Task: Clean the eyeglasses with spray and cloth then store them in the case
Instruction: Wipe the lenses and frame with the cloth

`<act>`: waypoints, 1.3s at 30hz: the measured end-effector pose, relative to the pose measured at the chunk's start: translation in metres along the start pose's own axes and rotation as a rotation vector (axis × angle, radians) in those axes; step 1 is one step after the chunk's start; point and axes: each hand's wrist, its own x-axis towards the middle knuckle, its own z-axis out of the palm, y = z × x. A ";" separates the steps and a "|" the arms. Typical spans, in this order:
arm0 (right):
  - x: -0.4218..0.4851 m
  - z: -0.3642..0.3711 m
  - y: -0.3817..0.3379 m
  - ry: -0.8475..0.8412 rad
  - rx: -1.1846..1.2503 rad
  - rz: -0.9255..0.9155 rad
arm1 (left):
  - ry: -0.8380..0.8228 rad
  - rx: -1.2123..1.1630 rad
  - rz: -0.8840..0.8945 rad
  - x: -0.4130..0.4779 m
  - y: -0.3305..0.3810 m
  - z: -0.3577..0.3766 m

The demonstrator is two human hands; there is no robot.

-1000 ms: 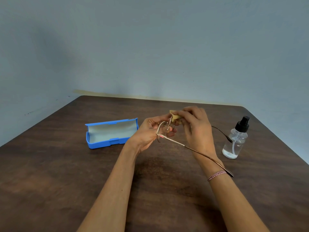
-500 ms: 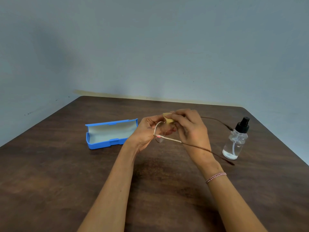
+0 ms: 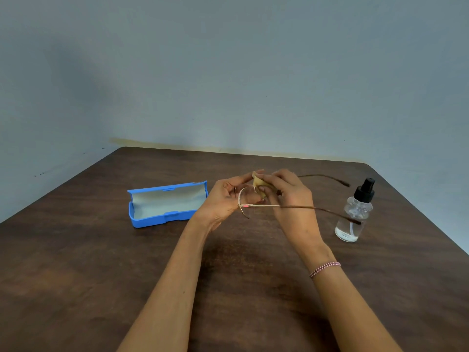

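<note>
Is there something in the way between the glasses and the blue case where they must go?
Nothing visible blocks it. The case lies open on the table just left of the left hand, which holds the glasses, and its inside looks empty. The spray bottle stands on the other side, to the right.

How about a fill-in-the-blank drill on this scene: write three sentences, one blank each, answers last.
The blue plastic eyeglass case lies with its lid ____ on the dark wooden table. The clear spray bottle stands upright with a ____ nozzle. The right hand presses a small yellowish ____ onto the thin gold-rimmed eyeglasses held by the left hand.
Answers: open; black; cloth.
</note>
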 end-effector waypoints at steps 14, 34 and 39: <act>0.004 -0.003 -0.004 0.125 0.055 0.294 | 0.065 -0.032 -0.048 0.004 -0.009 -0.003; 0.001 0.005 0.001 -0.042 -0.037 0.013 | 0.111 -0.350 -0.091 0.004 -0.011 0.004; 0.000 0.008 -0.004 -0.018 0.071 0.025 | 0.131 -0.315 -0.067 0.003 -0.010 0.005</act>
